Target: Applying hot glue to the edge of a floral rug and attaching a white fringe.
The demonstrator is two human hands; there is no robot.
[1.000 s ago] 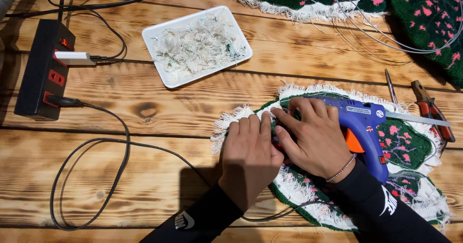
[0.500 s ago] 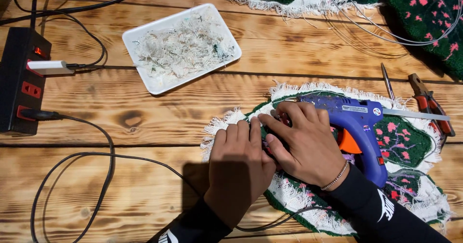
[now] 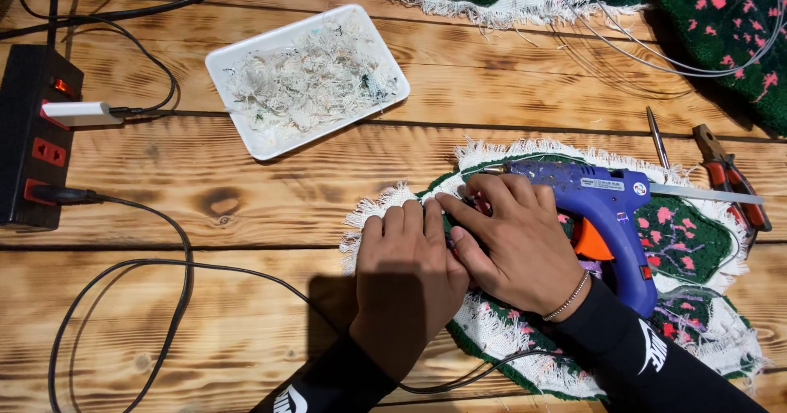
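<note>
Wood: one plank table (image 3: 246, 323), scorched brown, carried everything.
Hands: two, both in black sleeves, side by side and touching on the near rug piece.
Left hand (image 3: 406, 278): lay flat, fingers together and straight, pressing the frayed white edge of the rug piece; it held nothing.
Right hand (image 3: 516, 245): palm down, fingers a little spread, tips pushing the fabric just by the glue gun's nozzle; one thin bracelet showed at the wrist.
Rug piece (image 3: 697, 241): one under the hands, green with pink flowers and a white fringe, lying flat at the table's near right.
Glue gun (image 3: 602, 208): one, blue with an orange trigger, resting on the rug piece just beside the right hand, not gripped.
Tray (image 3: 238, 61): one, white, heaped with pale thread scraps, well apart from the hands.
Power strip (image 3: 33, 134): one, black, two plugs in it.
Pliers (image 3: 730, 175): one pair, red-handled, at the right edge.
Other rug pieces (image 3: 713, 20): two along the far edge.
</note>
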